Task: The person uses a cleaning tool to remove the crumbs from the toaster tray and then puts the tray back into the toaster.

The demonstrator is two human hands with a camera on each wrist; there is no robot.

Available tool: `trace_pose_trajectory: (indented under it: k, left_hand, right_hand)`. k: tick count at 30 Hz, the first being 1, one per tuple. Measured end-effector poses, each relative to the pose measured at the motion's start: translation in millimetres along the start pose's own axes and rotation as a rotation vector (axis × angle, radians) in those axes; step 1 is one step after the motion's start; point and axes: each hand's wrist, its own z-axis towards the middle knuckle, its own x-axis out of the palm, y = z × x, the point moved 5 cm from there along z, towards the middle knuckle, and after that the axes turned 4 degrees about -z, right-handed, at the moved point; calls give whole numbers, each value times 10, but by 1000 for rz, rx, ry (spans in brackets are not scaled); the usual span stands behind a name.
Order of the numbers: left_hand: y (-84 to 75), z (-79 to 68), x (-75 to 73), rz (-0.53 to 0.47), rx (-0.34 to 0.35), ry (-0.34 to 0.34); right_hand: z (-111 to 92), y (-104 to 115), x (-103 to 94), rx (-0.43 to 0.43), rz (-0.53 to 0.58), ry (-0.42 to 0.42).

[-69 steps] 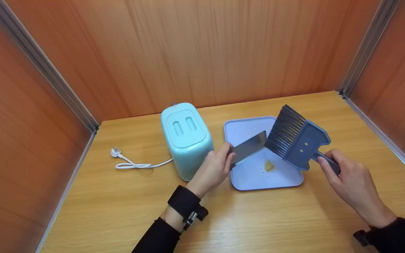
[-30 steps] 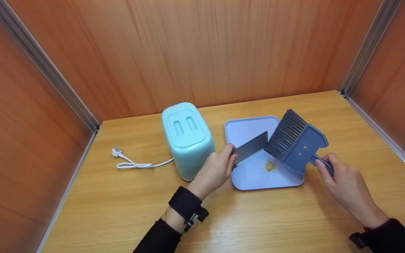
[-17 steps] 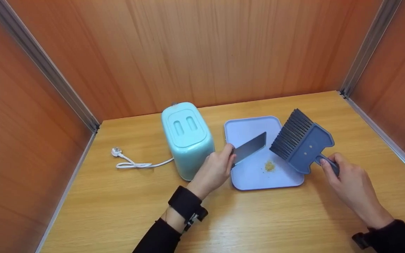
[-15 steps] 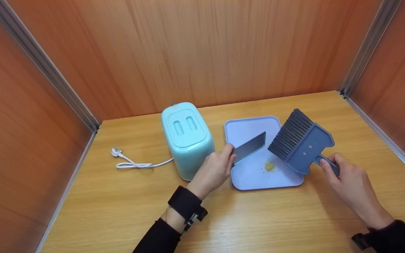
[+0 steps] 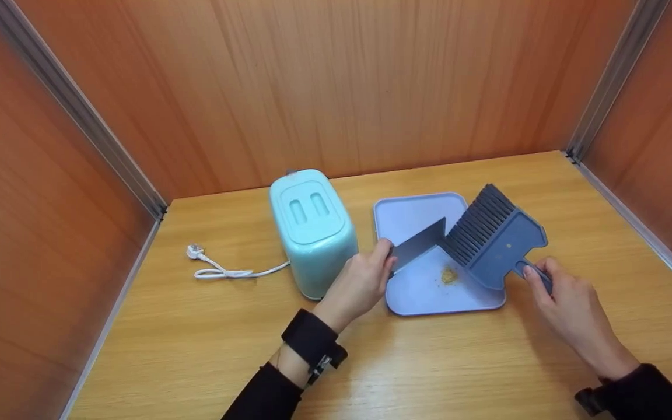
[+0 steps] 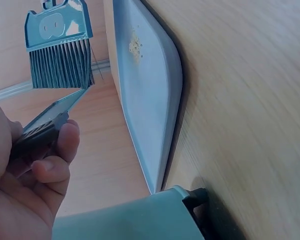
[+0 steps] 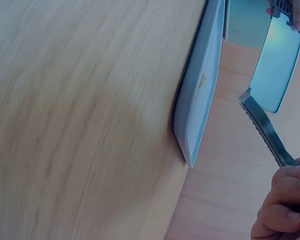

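My left hand (image 5: 362,277) grips a flat metal crumb tray (image 5: 420,246) by its dark end, tilted above the lavender serving tray (image 5: 415,300). In the left wrist view, thumb and fingers curl round the ridged dark grip (image 6: 37,140). My right hand (image 5: 569,306) holds a blue-grey hand brush (image 5: 505,248) by its handle, at the right side of the serving tray. The brush's dark bristles (image 5: 479,224) meet the far end of the crumb tray. A small heap of yellowish crumbs (image 5: 448,275) lies on the serving tray below them.
A mint-green toaster (image 5: 315,233) stands left of the serving tray, close by my left hand. Its white cord and plug (image 5: 195,252) lie on the wooden table (image 5: 196,338). Wood-look panels (image 5: 336,87) enclose the back and both sides.
The brush drew off to the right of the crumb tray, then came back left until its bristles meet the crumb tray's end. My left hand stays nearly still.
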Motion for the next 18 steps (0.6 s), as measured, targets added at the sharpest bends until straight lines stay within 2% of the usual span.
trace_pose_trajectory:
  k: [9,14,18]
  left_hand:
    - [-1,-2,2,49,29,-3]
    - [10,5,8,56,28,-5]
    - [20,9,22,41,19,-10]
  right_hand:
    - [-4,-42,-16,-11,-36,40]
    - [-20,-40,-75,-5,-17,11]
    - [-24,0,-115,-11,23,-43]
